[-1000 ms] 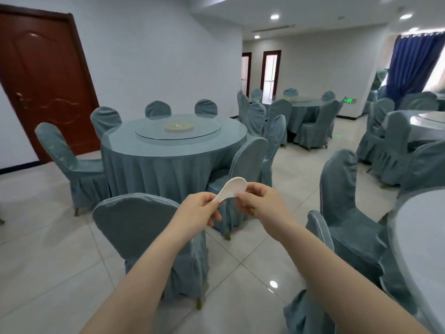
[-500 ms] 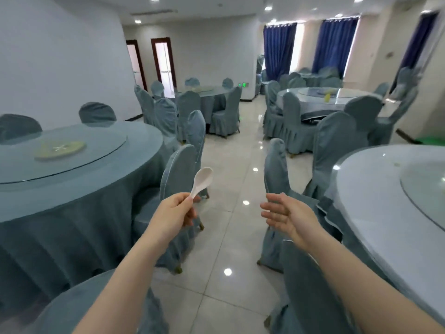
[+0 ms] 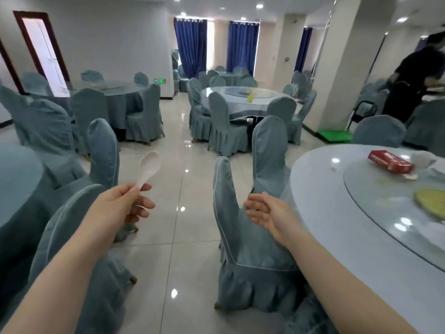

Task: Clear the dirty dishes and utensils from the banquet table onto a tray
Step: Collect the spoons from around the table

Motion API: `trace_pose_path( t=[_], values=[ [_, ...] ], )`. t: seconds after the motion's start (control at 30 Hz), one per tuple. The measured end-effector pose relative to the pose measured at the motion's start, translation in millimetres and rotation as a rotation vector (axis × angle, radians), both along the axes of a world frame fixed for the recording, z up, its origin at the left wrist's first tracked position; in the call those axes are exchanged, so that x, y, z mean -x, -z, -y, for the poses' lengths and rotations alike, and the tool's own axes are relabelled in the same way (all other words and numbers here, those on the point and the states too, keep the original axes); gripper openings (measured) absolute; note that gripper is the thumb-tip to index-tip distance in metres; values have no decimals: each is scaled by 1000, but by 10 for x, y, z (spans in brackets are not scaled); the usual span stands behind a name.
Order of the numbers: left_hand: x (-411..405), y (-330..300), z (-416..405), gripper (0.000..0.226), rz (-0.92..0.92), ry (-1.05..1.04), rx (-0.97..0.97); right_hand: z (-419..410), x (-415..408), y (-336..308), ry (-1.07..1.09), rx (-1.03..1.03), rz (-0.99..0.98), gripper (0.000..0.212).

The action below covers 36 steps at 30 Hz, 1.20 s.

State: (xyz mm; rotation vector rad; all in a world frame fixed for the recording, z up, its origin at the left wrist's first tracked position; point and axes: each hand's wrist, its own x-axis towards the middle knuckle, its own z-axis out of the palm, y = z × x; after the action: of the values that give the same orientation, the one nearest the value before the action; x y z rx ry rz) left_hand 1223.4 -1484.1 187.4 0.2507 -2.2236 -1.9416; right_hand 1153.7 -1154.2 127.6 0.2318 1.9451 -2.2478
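My left hand (image 3: 125,203) pinches the handle of a white ceramic soup spoon (image 3: 149,168), its bowl pointing up and away over the aisle floor. My right hand (image 3: 267,212) is empty, fingers spread, hovering over the back of a covered chair (image 3: 234,227). To the right is a round banquet table (image 3: 337,225) with a glass turntable (image 3: 375,213). On it lie a red box (image 3: 390,160), crumpled white tissue (image 3: 422,158) and a yellow-green mat (image 3: 431,203). No tray is in view.
Blue-covered chairs (image 3: 103,153) line both sides of a tiled aisle (image 3: 178,165). Another round table (image 3: 19,179) sits at my left, more tables (image 3: 245,97) stand farther back. A person in dark clothes (image 3: 409,78) stands at the far right beside a white pillar (image 3: 337,68).
The view has swung right from the left-hand table toward the right-hand one. My right hand let go of the spoon, which stays in my left hand alone.
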Motion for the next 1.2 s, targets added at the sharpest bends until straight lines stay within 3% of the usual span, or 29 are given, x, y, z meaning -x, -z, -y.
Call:
trace_pose_path(
  t=[0.23,0.5,0.73,1.2],
  values=[
    [1810,117,368,24,47,116,-67,402,1286,226,128,-94,0,23],
    [3766,131,710,25,42,339,-92,613,2445,469,400,-44,77,20],
    [5310,287,530,25,85,510,-123,484,3484,605,563,-30,105,19],
    [8230,365,-187,27,206,634,-105,166,6047,888,728,40,145,15]
  ],
)
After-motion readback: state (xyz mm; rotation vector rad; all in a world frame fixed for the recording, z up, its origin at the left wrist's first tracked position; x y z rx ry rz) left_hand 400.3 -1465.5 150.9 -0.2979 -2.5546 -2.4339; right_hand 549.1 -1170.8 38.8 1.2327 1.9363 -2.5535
